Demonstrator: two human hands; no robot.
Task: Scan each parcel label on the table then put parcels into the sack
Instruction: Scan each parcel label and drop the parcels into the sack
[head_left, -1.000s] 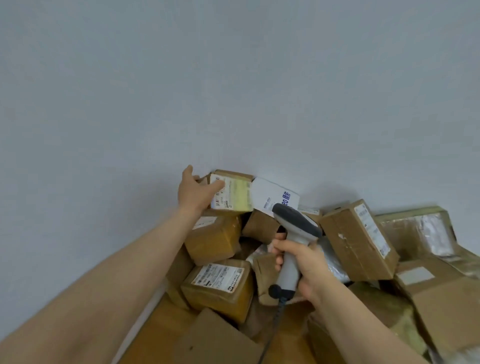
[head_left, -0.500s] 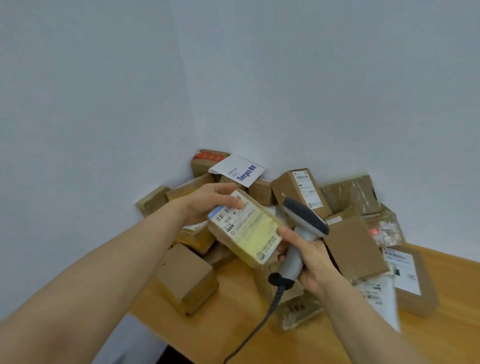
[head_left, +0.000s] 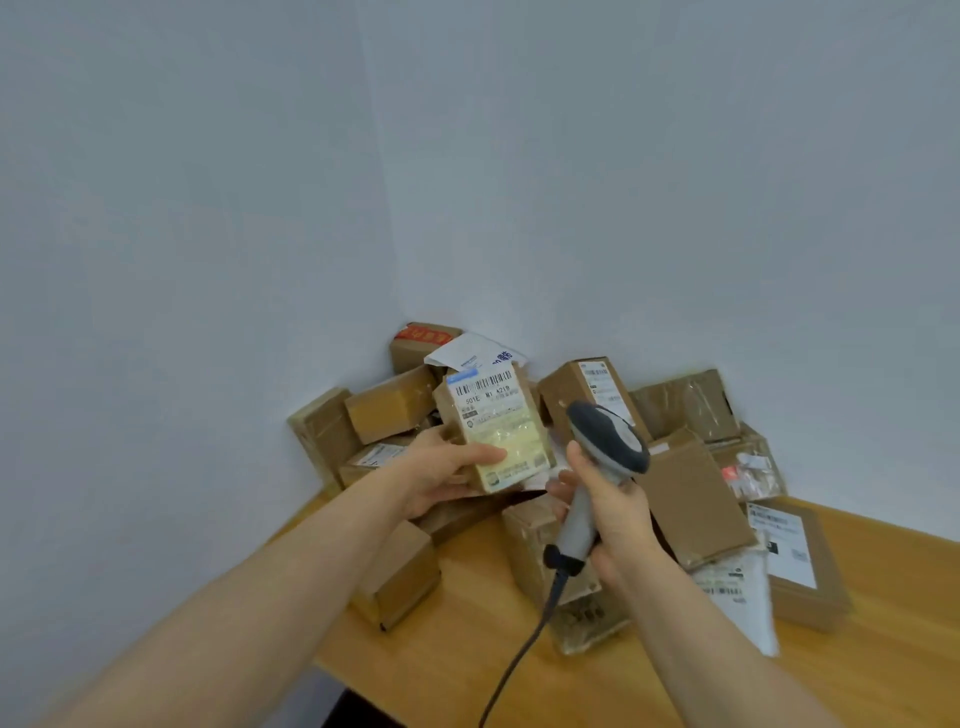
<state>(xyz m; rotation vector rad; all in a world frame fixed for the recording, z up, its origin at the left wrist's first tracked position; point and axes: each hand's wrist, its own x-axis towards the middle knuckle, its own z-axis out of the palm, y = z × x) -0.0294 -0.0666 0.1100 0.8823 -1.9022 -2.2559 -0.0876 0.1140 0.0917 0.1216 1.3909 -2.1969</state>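
The left hand (head_left: 441, 475) grips a small parcel (head_left: 493, 431), its label (head_left: 488, 410) facing the camera; the right hand (head_left: 613, 514) holds a corded scanner (head_left: 602, 457) beside it; more parcels (head_left: 691, 499) crowd the wooden table (head_left: 883, 675).

On the parcel (head_left: 493, 431) I hold up at centre frame, the fine print under the barcode (head_left: 483, 385) is too blurred to read, and my left hand (head_left: 441, 473) hides its lower left corner, fingers lost behind it. My right hand (head_left: 613, 514) covers the middle of the grip of the scanner (head_left: 608, 441), and the cable (head_left: 515, 659) runs off the bottom edge. The desk (head_left: 883, 675) is cut off at the lower right, and the piled boxes (head_left: 387, 410) behind overlap, most labels hidden or too small.
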